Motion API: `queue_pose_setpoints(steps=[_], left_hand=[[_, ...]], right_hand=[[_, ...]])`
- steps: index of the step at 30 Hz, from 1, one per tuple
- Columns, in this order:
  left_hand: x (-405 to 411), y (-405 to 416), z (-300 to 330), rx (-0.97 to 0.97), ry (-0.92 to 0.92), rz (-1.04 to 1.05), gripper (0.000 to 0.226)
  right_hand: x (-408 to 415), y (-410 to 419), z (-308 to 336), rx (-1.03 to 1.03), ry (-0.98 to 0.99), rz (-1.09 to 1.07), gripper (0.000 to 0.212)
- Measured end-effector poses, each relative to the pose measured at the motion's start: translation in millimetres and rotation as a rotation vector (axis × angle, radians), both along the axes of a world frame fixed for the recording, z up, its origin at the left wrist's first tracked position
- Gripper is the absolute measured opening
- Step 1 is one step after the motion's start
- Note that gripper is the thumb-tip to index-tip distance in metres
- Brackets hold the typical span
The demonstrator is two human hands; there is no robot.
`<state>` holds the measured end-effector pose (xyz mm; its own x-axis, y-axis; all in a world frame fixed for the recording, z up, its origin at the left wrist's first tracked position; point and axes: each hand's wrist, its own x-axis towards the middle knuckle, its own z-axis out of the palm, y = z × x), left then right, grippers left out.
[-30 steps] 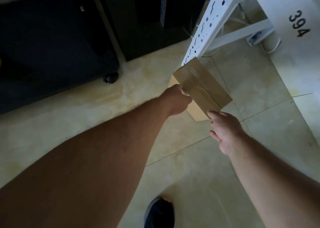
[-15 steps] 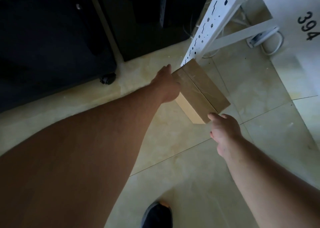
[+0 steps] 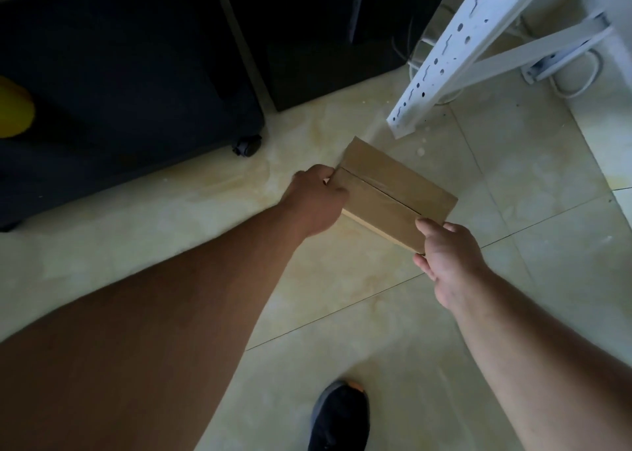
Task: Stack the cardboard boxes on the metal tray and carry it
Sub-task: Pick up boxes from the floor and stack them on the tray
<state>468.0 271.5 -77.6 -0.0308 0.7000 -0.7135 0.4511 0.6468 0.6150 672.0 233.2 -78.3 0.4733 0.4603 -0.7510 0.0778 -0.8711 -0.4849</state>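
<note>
Black shoe (image 3: pixel 340 416) on the tiled floor (image 3: pixel 342 296) nearest. Right hand (image 3: pixel 448 259) has its thumb on top of the taped cardboard box (image 3: pixel 393 194) at the near corner, fingers under, out of sight. Left hand (image 3: pixel 316 199) curls on the box's left end; grip closed on it both sides. Whether the box rests on the floor or is lifted, can't tell. No metal tray in view. Risk: corner-only hold may slip and tilt the box, or it clips the white rack leg (image 3: pixel 441 71) just beyond. Black wheeled cabinet (image 3: pixel 119 84) farthest back.
</note>
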Motion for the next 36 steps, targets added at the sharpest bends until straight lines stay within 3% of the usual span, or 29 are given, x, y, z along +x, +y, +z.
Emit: queue_pose_setpoints(steps=[2,5,8,10,15,21,29,32,36], left_hand=[[-17,-17,2,-0.017,-0.034,0.085,0.043],[-42,-43,14,-0.088,-0.094,0.251,0.031],[-69,-74,36,-0.128,-0.169,0.409,0.037],[-83,-94,48,-0.135,-0.185,0.484,0.038],[-122,-139,70,-0.14,-0.227,0.64,0.026],[-180,-194,107,-0.143,-0.319,0.807,0.027],[-286,-251,166,-0.162,-0.416,1.071,0.022],[-332,-267,186,-0.122,-0.373,1.113,0.038],[-384,-294,214,-0.118,-0.487,1.13,0.042]], right_hand=[[-15,-6,5,-0.001,0.025,-0.021,0.049],[-40,-13,19,-0.005,0.07,-0.1,0.06],[-70,-19,38,0.0,0.087,-0.181,0.057],[-90,-20,50,-0.012,0.1,-0.206,0.067],[-140,-22,78,-0.066,0.113,-0.218,0.065],[-207,-46,108,-0.048,0.102,-0.091,0.075],[-309,-72,174,-0.007,0.077,0.275,0.041],[-344,-82,196,0.006,0.152,0.367,0.035],[-388,-98,225,0.034,0.215,0.463,0.033]])
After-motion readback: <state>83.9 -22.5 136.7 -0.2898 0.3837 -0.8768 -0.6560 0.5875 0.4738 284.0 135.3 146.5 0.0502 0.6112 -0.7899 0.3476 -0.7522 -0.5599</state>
